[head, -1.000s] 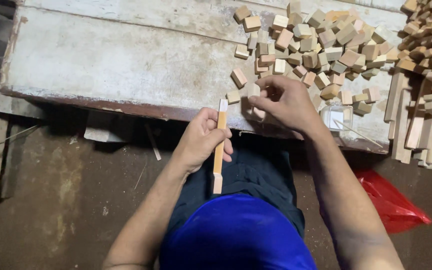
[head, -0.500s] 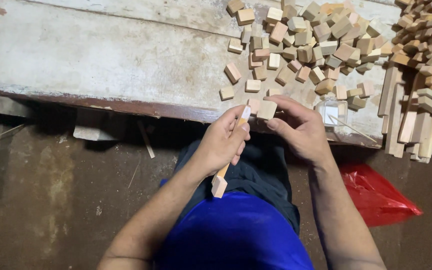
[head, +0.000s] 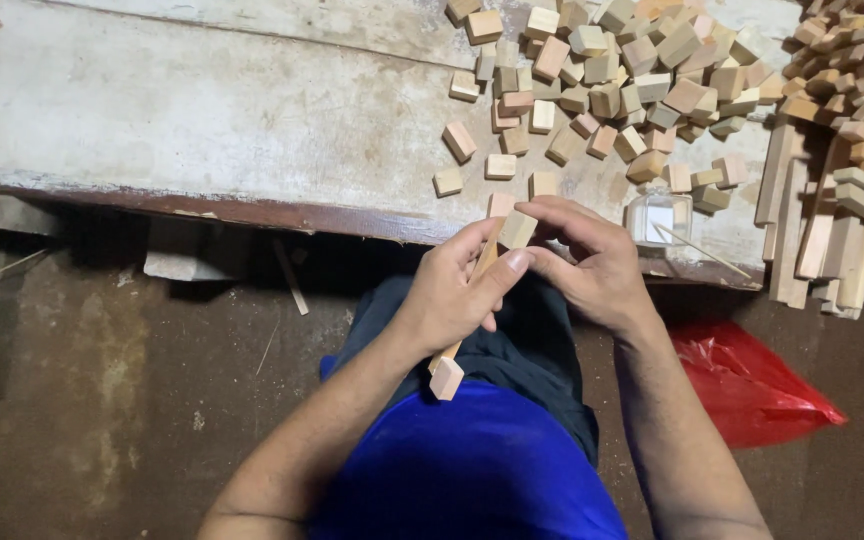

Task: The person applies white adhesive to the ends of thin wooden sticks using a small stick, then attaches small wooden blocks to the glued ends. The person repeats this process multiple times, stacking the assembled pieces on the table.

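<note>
— What has the left hand (head: pixel 452 295) got?

— A thin wooden stick (head: pixel 464 312), running slantwise through the closed fist. Its lower end carries a small wooden block (head: pixel 446 379), which hangs over the lap, just above the blue shirt (head: pixel 472 470). The upper end reaches the edge of the counter (head: pixel 202 110).

— And the fingers there?

— Wrapped tight round the stick, thumb stretched out along the top toward the other hand.

— The right hand (head: pixel 592 265)?

— Curled in close, touching the left thumb. Its fingertips pinch a small pale cube (head: pixel 517 229) right at the top of the stick. Whether the cube already sits on the stick, I cannot tell.

— What lies about?

— A loose heap of small wooden cubes (head: pixel 612 80) on the worn, whitish counter, a few strays near the hands. A pile of longer wooden slats (head: pixel 842 170) lies at the right end. Between them, just beside the right hand, stands a small clear jar (head: pixel 657 215) with a thin stick in it. On the floor at the right lies a red plastic bag (head: pixel 752 385).
</note>
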